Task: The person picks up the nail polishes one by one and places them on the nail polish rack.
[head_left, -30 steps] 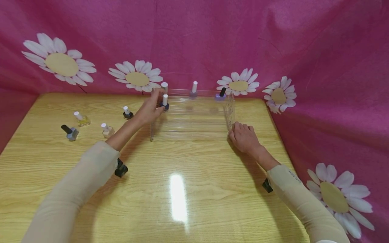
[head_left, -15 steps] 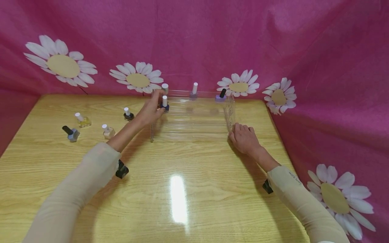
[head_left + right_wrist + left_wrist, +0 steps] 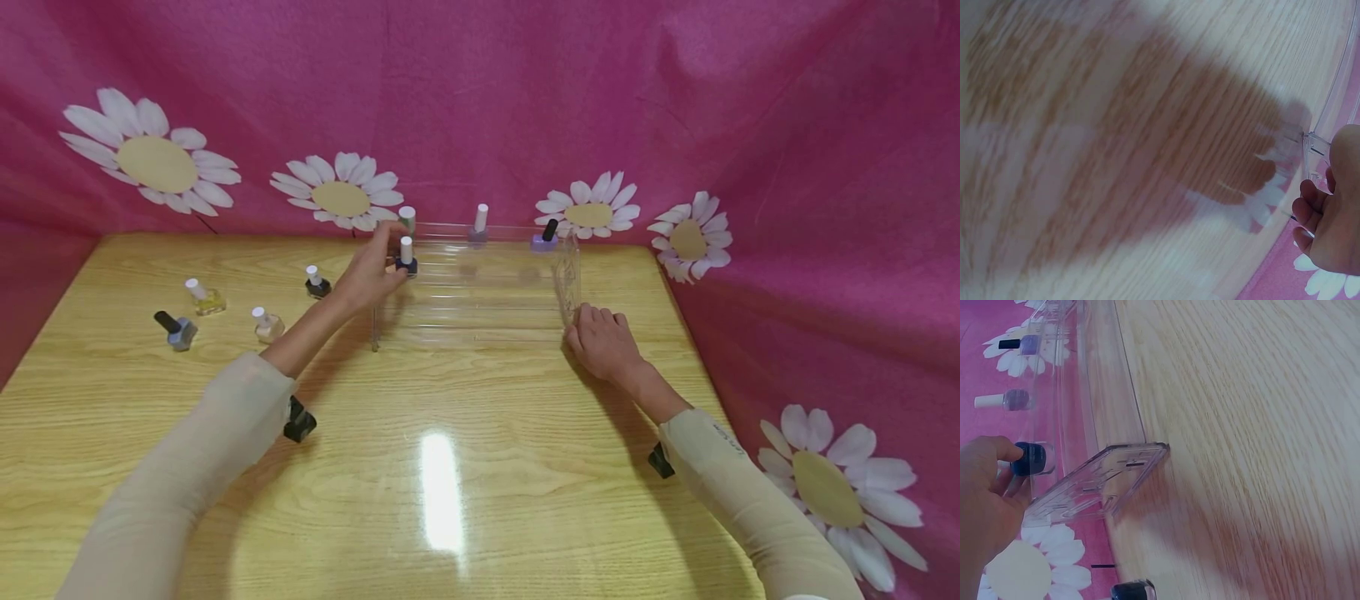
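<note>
A clear tiered nail polish rack (image 3: 480,325) stands at the back of the table. At its left end my left hand (image 3: 369,271) pinches a dark blue nail polish bottle (image 3: 407,265) with a white cap; the left wrist view shows thumb and finger on the dark bottle (image 3: 1029,459). Behind it, a white-capped bottle (image 3: 407,218) is partly hidden by my fingers. Farther right on the top tier are a greyish-purple bottle (image 3: 478,233) and a lilac bottle (image 3: 545,242) with a black cap. My right hand (image 3: 602,342) grips the front corner of the rack's right side panel (image 3: 567,271).
On the table left of the rack lie a black bottle (image 3: 318,287), a yellow bottle (image 3: 210,302), a beige bottle (image 3: 268,328) and a grey-blue bottle (image 3: 182,335). A pink cloth (image 3: 480,108) with daisies hangs behind and along the right side of the wooden table (image 3: 360,517).
</note>
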{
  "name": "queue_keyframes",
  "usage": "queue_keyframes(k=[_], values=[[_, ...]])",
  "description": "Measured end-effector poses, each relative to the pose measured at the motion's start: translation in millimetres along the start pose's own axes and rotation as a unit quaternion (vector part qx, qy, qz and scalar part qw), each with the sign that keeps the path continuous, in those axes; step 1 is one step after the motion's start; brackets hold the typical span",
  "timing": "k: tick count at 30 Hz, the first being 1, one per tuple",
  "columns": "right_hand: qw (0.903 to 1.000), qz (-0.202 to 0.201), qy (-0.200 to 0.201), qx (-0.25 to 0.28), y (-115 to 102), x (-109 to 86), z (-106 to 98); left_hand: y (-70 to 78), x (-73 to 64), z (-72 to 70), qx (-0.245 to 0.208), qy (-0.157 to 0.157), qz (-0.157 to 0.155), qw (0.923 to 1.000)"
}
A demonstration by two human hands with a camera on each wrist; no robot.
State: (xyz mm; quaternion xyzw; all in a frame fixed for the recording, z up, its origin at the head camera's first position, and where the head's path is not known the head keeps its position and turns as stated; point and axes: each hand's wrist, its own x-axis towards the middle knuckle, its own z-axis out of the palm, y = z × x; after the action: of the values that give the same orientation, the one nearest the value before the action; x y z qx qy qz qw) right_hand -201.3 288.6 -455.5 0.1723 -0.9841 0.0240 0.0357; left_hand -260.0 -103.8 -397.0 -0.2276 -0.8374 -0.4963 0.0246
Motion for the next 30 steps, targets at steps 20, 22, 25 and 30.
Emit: queue_keyframes(k=[20,22,25,30], values=[[0.9997,-0.008,0.014,-0.019,0.2,2.5,1.3,11.6,-63.7,-71.5,0.026,0.076,0.006,0.9967],[0.9997,-0.008,0.013,-0.02,0.2,2.3,1.3,9.8,-75.5,-80.3,0.023,0.088,-0.004,0.9959],[0.9997,-0.008,0.013,-0.019,0.1,1.9,1.0,5.6,-94.0,-93.1,0.029,0.105,-0.027,0.9937],[0.9997,-0.01,0.017,-0.016,-0.5,-0.1,-0.5,-4.5,-125.5,-106.1,0.052,0.125,-0.074,0.9881]])
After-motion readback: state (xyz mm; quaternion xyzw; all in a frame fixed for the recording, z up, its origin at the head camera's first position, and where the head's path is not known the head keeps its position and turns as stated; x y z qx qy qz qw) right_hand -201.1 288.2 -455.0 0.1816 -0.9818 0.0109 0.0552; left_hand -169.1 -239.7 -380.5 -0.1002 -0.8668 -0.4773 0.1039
